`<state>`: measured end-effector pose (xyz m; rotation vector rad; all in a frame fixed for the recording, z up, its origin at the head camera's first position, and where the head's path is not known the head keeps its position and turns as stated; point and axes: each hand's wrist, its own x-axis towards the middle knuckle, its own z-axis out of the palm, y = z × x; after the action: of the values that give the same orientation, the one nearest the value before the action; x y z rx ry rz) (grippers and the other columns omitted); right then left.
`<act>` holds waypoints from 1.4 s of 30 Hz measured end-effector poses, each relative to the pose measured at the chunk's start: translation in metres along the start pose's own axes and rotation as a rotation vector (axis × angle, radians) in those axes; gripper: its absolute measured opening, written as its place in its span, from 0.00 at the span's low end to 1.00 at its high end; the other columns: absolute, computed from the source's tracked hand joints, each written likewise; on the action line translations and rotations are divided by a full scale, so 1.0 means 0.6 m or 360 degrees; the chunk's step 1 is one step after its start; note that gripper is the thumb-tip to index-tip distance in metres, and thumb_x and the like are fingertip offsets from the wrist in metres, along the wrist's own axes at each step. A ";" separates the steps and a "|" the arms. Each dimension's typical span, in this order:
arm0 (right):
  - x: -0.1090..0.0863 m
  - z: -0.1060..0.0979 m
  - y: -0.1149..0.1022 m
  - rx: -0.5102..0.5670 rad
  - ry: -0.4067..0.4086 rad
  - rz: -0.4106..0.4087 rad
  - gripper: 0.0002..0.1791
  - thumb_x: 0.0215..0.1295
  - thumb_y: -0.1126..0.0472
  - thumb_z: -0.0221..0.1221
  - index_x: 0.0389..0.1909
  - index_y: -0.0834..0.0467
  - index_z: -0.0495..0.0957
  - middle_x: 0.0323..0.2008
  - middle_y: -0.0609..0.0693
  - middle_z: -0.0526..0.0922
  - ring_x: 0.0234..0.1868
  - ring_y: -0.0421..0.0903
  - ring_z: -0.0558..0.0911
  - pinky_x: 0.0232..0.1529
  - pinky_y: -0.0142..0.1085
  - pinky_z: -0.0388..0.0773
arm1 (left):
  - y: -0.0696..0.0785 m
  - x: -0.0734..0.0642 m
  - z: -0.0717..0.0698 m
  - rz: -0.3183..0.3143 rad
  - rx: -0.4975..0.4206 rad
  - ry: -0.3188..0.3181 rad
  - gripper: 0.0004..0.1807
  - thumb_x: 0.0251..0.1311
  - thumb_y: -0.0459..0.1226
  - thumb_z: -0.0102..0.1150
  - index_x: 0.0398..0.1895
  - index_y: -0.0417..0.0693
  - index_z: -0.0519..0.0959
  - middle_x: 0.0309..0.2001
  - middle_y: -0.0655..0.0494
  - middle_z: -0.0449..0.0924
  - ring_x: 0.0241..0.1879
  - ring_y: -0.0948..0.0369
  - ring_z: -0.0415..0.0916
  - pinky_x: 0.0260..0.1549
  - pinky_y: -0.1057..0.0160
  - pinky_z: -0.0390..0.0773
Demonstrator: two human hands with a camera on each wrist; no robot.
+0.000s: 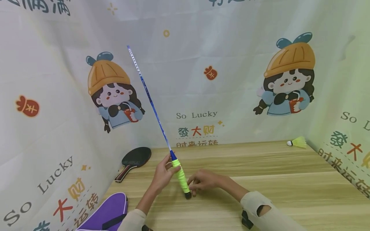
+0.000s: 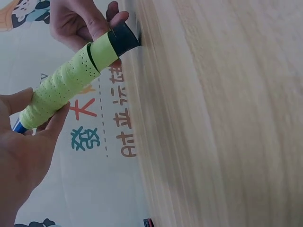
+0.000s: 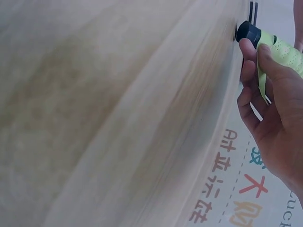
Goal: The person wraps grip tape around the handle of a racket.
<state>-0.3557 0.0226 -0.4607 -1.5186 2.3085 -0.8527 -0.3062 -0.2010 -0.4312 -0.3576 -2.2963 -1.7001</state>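
Observation:
A badminton racket (image 1: 157,117) with a blue shaft leans up and to the left, its head seen edge-on. Bright yellow-green perforated grip tape (image 2: 66,80) wraps its handle, and the black butt end (image 2: 124,37) is uncovered. My left hand (image 1: 162,175) holds the handle near its top, thumb on one side and fingers on the other. Down by the butt, my right hand (image 1: 206,180) pinches the tape with thumb and fingers. A short loose tail of the tape (image 3: 262,82) hangs in the right wrist view. The butt is at or just above the tabletop; contact is unclear.
A black table tennis paddle (image 1: 136,157) lies at the back left of the wooden table (image 1: 260,166). Nearer on the left is a purple case (image 1: 111,208). A yellow shuttlecock (image 1: 297,142) lies at the far right corner. Printed cloth (image 1: 185,80) hangs around the table.

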 end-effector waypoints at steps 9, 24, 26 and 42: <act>0.000 -0.006 0.004 0.0018 0.0011 0.0020 0.06 0.77 0.64 0.59 0.46 0.62 0.83 0.25 0.46 0.89 0.23 0.35 0.83 0.25 0.24 0.72 | -0.003 0.008 -0.001 0.0067 0.0019 0.0047 0.32 0.63 0.25 0.66 0.70 0.38 0.68 0.60 0.40 0.83 0.59 0.44 0.79 0.60 0.41 0.74; -0.003 -0.004 0.009 0.0107 0.0057 0.0076 0.06 0.75 0.66 0.61 0.47 0.63 0.82 0.27 0.49 0.90 0.28 0.37 0.86 0.27 0.25 0.75 | -0.013 0.019 0.017 0.0037 0.0068 0.0101 0.36 0.64 0.28 0.69 0.74 0.39 0.66 0.57 0.38 0.84 0.52 0.46 0.85 0.44 0.63 0.83; -0.007 -0.006 0.009 0.0139 0.0034 0.0061 0.08 0.75 0.69 0.60 0.50 0.66 0.82 0.28 0.51 0.90 0.29 0.37 0.86 0.28 0.25 0.76 | -0.014 0.020 0.015 0.0041 0.0049 0.0079 0.37 0.64 0.27 0.68 0.75 0.39 0.66 0.58 0.37 0.83 0.54 0.44 0.84 0.44 0.63 0.83; -0.003 -0.006 0.003 0.0143 -0.0077 0.0008 0.10 0.76 0.66 0.60 0.51 0.66 0.83 0.26 0.51 0.90 0.21 0.36 0.81 0.25 0.24 0.75 | -0.006 0.017 0.008 -0.0047 -0.0110 -0.0053 0.40 0.65 0.25 0.61 0.80 0.40 0.59 0.59 0.36 0.80 0.60 0.42 0.80 0.47 0.56 0.84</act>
<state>-0.3581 0.0256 -0.4591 -1.4788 2.2084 -0.8961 -0.3172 -0.1974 -0.4325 -0.3698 -2.2810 -1.8049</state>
